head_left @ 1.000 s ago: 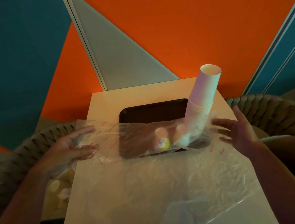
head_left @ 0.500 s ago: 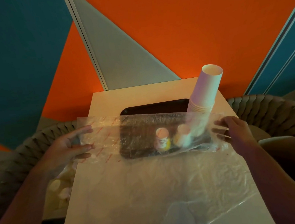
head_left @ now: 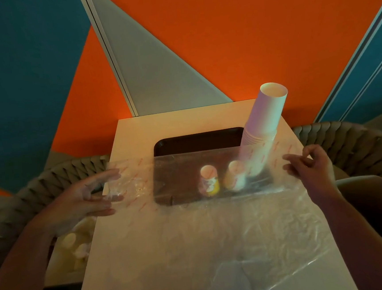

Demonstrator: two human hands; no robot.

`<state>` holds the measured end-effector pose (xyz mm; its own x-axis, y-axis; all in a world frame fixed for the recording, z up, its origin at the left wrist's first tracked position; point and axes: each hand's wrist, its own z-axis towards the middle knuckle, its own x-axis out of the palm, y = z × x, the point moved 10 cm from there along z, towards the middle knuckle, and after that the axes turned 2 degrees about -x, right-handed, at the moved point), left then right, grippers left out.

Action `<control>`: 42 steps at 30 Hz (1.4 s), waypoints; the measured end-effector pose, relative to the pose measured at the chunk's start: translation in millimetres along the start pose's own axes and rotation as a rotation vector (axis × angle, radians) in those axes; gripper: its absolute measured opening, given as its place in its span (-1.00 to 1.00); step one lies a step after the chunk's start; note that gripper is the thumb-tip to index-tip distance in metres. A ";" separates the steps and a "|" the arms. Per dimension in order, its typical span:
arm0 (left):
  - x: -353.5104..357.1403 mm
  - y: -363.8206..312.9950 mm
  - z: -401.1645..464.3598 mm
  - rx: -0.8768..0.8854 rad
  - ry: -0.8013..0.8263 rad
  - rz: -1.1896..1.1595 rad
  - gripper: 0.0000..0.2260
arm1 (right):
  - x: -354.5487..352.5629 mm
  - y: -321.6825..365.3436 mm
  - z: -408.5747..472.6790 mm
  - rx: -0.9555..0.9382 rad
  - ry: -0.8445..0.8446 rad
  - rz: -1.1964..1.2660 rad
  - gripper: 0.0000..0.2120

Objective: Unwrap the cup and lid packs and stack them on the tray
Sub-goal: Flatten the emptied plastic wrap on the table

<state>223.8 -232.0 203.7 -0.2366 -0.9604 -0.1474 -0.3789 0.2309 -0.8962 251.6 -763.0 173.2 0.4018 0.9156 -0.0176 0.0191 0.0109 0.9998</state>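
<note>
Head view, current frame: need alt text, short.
Two bare hands, left hand and right hand, hold a clear plastic wrapper stretched above a pale table. Behind it a dark tray carries a tall leaning cup stack and two small cups.

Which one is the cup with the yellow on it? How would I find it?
Find the dark tray in the middle of the pale table. Near its front edge, seen through the clear plastic wrap, two small cups stand side by side. The yellow-bottomed cup is the left one; its neighbour is plain.
</note>
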 end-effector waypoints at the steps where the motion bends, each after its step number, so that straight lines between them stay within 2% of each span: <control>1: -1.1 0.6 -1.0 -0.009 -0.011 -0.027 -0.43 | 0.0 0.8 1.0 -0.010 0.015 -0.017 -0.77; 4: -7.5 4.4 -0.4 -0.039 -0.061 -0.071 -0.62 | 1.8 -1.8 4.2 -0.024 0.059 -0.056 -0.72; 9: -19.6 3.5 -0.3 0.013 -0.179 -0.183 -0.64 | 4.1 -2.7 5.4 -0.008 0.074 -0.073 -0.70; 14: -23.5 8.2 0.9 0.064 -0.218 -0.291 -0.80 | 9.3 -16.4 5.7 0.078 0.206 -0.029 -0.60; 16: -23.9 12.8 0.7 0.055 -0.218 -0.284 -0.82 | 12.1 -21.8 2.6 0.132 0.288 -0.012 -0.46; 19: -24.0 17.7 -0.3 0.017 -0.215 -0.249 -0.82 | 15.6 -27.7 -2.9 0.185 0.429 0.009 -0.13; 24: -22.0 13.0 -2.0 0.001 -0.174 -0.194 -0.56 | 14.3 -20.9 -7.7 0.196 0.477 -0.002 -0.18; 30: -15.2 2.6 -0.9 0.027 -0.097 -0.174 -0.34 | 10.4 -23.3 -9.3 0.213 0.527 -0.081 -0.05; 35: -4.9 6.8 -1.8 -0.034 0.011 -0.085 -0.29 | 11.2 -28.5 -10.6 0.191 0.596 -0.169 0.09; 40: -3.6 0.8 -1.9 0.001 0.032 -0.023 -0.14 | 11.8 -26.5 -13.1 0.128 0.630 -0.340 0.17; 42: -6.1 -2.9 -4.4 0.036 -0.010 0.034 -0.27 | 9.8 -26.7 -12.2 0.125 0.621 -0.365 0.17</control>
<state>222.4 -226.1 209.1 -0.2397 -0.9536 -0.1821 -0.3385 0.2579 -0.9049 243.8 -749.4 146.5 -0.2430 0.9220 -0.3014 0.1715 0.3467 0.9222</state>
